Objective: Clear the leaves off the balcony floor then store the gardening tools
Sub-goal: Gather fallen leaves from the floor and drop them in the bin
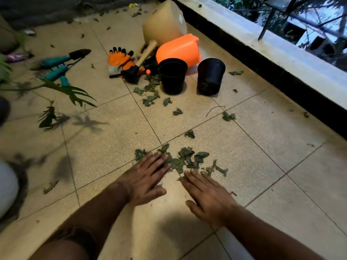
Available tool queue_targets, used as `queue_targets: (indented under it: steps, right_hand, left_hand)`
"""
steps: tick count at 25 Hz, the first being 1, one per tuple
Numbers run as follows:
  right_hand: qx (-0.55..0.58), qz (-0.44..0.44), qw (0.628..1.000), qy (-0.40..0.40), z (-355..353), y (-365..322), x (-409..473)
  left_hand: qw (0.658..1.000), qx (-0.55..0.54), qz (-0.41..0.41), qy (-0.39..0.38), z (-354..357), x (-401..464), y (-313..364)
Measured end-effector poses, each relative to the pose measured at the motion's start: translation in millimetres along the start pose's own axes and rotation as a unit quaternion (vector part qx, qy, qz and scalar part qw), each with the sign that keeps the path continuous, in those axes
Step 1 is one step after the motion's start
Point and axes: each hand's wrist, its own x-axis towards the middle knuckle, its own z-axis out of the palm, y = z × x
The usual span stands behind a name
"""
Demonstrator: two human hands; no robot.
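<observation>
A: What's the person doing rn?

B: Both hands flat on the floor. Left hand fingers straight, tips on the near leaf pile. Right hand spread flat too, touching its edge. Holding nothing.

A: So step 1, leaves?

B: Prob. Next they need to push the pile together & scoop it.

A: More leaves?

B: Yep, by the black pots. Past those: teal tools, orange glove, orange can, none stored yet.

A: Hard to see?

B: Left edge is blurry, white thing cut off.
</observation>
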Motion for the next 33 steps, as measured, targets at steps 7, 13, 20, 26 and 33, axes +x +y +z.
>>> queue_targets:
  steps: [7, 13, 20, 26, 33]
  right_hand:
    - [0.154, 0.233, 0.960, 0.028, -33.4, 26.0, 65.1]
    - [0.197, 0.274, 0.934, 0.115, -59.7, 39.6, 108.6]
    - [0.206, 0.283, 0.937, 0.004, -76.1, 63.0, 154.9]
    - [0.215, 0.271, 0.933, -0.094, -88.1, 66.2, 176.7]
    - [0.219, 0.266, 0.931, -0.122, -88.1, 68.3, 182.7]
  left_hand:
    - [0.905, -0.168, -0.388, 0.049, 24.0, 34.2, 16.5]
    - [0.951, -0.155, -0.215, 0.162, -21.6, 75.6, -17.9]
    - [0.933, -0.122, -0.314, 0.128, -62.1, 122.5, -89.4]
    - [0.944, -0.067, -0.318, 0.053, -65.7, 157.2, -119.7]
    - [0.927, -0.159, -0.337, 0.036, -64.7, 203.6, -125.5]
